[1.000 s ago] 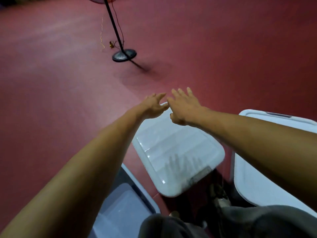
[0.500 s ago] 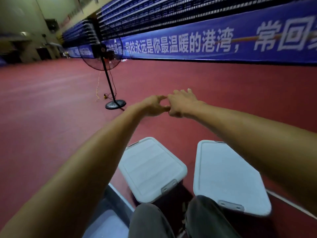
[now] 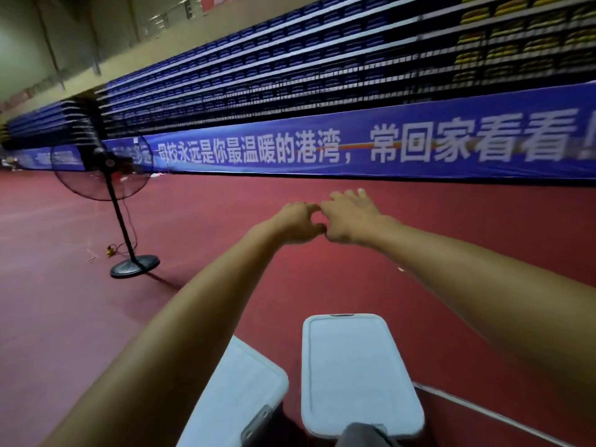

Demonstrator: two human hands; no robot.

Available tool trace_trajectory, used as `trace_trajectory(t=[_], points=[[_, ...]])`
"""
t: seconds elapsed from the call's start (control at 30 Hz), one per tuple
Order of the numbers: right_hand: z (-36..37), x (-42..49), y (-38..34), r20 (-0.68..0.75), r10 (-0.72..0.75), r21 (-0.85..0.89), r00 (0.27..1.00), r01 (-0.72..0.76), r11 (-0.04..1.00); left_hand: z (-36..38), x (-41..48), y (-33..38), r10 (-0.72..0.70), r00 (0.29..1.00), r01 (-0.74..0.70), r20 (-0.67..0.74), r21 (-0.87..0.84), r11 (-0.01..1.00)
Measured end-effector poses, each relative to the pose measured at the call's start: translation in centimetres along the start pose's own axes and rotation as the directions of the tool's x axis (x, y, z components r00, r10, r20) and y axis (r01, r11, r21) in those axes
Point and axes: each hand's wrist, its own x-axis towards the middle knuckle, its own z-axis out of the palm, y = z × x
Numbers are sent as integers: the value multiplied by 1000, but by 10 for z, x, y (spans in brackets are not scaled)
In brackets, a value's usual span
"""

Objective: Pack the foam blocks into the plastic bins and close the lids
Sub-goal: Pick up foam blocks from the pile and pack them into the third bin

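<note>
Arms: both are reaching straight out ahead at about chest height, well above the floor (image 3: 64, 317).
Left hand (image 3: 295, 224): fingers are curling inward into a loose fist; nothing is showing inside them.
Right hand (image 3: 351, 217): fingers are lying relaxed and mostly straight, spreading forward; it is carrying nothing.
Contact: the two hands are touching each other at the fingertips and thumbs, with a small gap showing between them.
Left bin (image 3: 238, 391): it is sitting lidded on the floor at the bottom of the view, partly hidden behind the left forearm; a grey latch (image 3: 258, 417) is showing at its near end.
Right bin (image 3: 354, 366): it is sitting lidded just beside the left bin, apart from it, under the right forearm.
Foam blocks: none are showing; what the bins are holding cannot be told through the white tops.
Hands and bins: neither hand is touching either bin.
Knee (image 3: 364, 435): grey cloth is overlapping the right bin's near edge.
Fan (image 3: 100, 171): it is standing upright on the floor at left, well apart from the bins.
Banner (image 3: 322, 150): blue with white characters, it is running along the far edge of the floor below tiered seats (image 3: 290, 59).
</note>
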Motion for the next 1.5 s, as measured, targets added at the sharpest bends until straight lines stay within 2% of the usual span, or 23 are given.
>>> trace_trajectory(t=[0.27,0.4,0.53,0.67,0.8,0.9,1.0,1.17,1.23,1.33,1.5], points=[[-2,-45,121,66,252,-80,965,-247,966,20,75,102,270,960,-268,77,-38,963],[4,-88,179,93,399,-104,912,-390,915,44,104,178,389,915,-383,102,-78,921],[18,-157,226,123,546,-157,829,-527,835,85,110,266,529,834,-513,158,-129,848],[40,-259,264,163,709,-189,686,-684,705,138,83,367,685,694,-655,223,-199,729],[67,-379,286,246,844,-247,476,-811,530,198,25,468,807,522,-764,277,-270,586],[84,-475,291,285,905,-279,317,-876,394,242,-35,535,876,375,-826,302,-320,464],[105,-562,295,324,926,-314,193,-901,298,287,-96,592,911,262,-857,318,-357,371],[138,-686,299,370,928,-332,42,-927,175,347,-185,665,911,123,-880,394,-380,284],[149,-721,297,391,920,-334,-1,-932,141,365,-213,682,908,98,-875,408,-399,274],[170,-772,293,424,902,-334,-83,-940,70,404,-258,707,896,14,-879,443,-422,222],[220,-837,271,439,883,-357,-165,-934,3,454,-311,739,872,-93,-883,480,-444,150]])
